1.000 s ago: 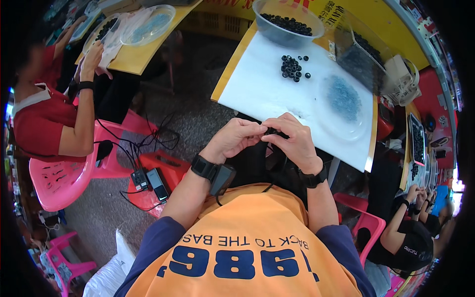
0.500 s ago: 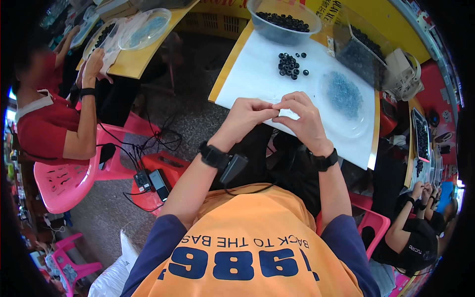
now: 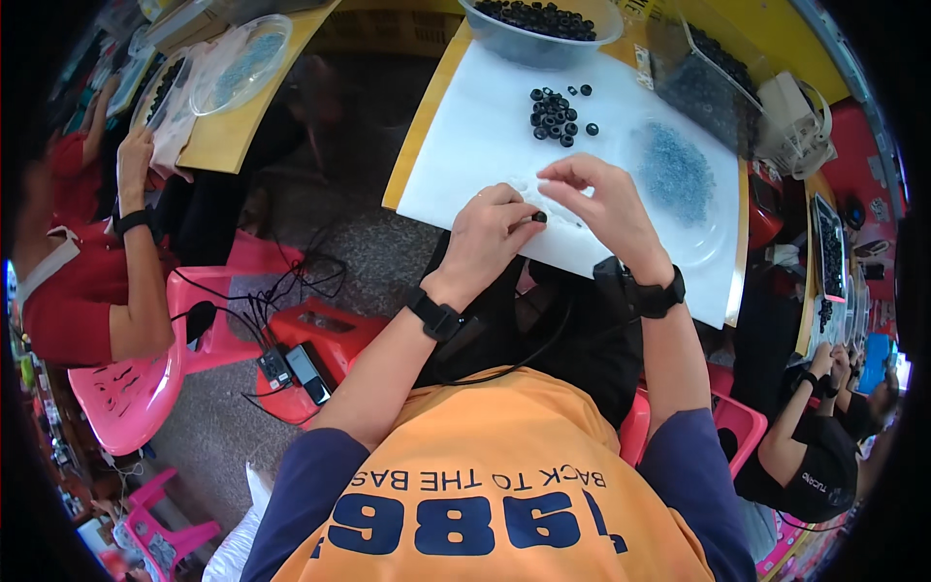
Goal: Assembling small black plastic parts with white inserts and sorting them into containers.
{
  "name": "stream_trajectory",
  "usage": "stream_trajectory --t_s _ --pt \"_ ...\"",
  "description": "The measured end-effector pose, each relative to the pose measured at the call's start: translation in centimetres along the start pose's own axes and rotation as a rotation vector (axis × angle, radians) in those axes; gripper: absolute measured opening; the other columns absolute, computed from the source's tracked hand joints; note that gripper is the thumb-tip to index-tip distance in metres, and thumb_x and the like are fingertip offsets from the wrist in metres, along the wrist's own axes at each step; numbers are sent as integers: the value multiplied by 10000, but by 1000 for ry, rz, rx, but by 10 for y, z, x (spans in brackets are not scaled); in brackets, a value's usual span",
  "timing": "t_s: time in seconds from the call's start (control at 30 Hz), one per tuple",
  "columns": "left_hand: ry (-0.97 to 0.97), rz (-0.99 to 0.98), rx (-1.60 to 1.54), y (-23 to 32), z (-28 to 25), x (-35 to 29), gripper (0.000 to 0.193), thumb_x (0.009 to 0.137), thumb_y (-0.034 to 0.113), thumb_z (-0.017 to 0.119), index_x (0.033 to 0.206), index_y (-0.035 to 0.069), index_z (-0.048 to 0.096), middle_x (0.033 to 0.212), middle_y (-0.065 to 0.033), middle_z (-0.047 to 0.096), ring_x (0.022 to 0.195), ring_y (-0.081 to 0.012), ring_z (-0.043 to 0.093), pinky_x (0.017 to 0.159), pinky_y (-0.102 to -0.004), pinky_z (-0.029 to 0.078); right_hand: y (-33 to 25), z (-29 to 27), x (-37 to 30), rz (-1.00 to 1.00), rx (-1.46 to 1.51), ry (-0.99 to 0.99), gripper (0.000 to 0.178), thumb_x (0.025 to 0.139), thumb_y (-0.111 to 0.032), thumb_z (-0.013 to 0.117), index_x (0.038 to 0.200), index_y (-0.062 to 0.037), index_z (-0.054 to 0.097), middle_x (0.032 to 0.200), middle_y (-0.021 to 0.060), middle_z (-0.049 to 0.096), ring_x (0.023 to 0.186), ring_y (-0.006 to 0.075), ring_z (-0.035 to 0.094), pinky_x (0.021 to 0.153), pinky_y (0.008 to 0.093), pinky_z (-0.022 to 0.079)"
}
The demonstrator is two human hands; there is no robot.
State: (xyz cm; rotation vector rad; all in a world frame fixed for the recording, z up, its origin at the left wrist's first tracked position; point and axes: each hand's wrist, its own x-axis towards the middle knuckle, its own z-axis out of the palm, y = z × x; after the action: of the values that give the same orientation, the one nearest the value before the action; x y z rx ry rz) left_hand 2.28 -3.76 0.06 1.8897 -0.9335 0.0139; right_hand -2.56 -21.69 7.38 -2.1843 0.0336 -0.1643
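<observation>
My left hand is at the near edge of the white-covered table. Its thumb and forefinger pinch a small black bead-like part. To the right, my right hand hovers over the sheet, thumb and forefinger slightly apart with nothing visible between them. Tiny whitish pieces, too small to make out, lie beside its fingertips. Farther back sits a loose pile of black ring-shaped parts. A heap of small clear-blue pieces fills a shallow clear dish on the right.
At the back stand a clear bowl of black parts and a clear bin with more. A red stool with cables and devices is at my left. Co-workers sit at tables on both sides, one in a red shirt.
My hands, together before, are now apart. The right has moved up and away from the left, and the black part shows in my left fingers. The view has shifted slightly.
</observation>
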Motion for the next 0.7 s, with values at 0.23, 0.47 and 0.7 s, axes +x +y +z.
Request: stream_trajectory --t_s 0.23,0.47,0.7 --pt "37 39 -12 -4 1 -3 175 757 78 798 899 -6 742 871 -92 629 762 -230 620 683 -331 519 -3 23 30 -18 10 -19 197 920 -150 650 992 23 709 870 123 688 745 206 617 678 308 487" --pt "57 38 -64 -2 1 -4 164 708 8 777 864 4 724 905 -86 647 860 -267 630 732 -365 526 -5 52 34 -52 236 47 274 973 -205 621 1147 1 667 1053 127 675 917 208 633 820 306 498" --pt "71 11 -151 -3 -1 -6 193 705 -82 723 878 -22 659 872 -141 656 829 -335 655 695 -380 528 7 76 35 -161 287 -81 536 1041 -469 430 1361 -54 545 1275 158 622 1215 273 574 1041 364 439"
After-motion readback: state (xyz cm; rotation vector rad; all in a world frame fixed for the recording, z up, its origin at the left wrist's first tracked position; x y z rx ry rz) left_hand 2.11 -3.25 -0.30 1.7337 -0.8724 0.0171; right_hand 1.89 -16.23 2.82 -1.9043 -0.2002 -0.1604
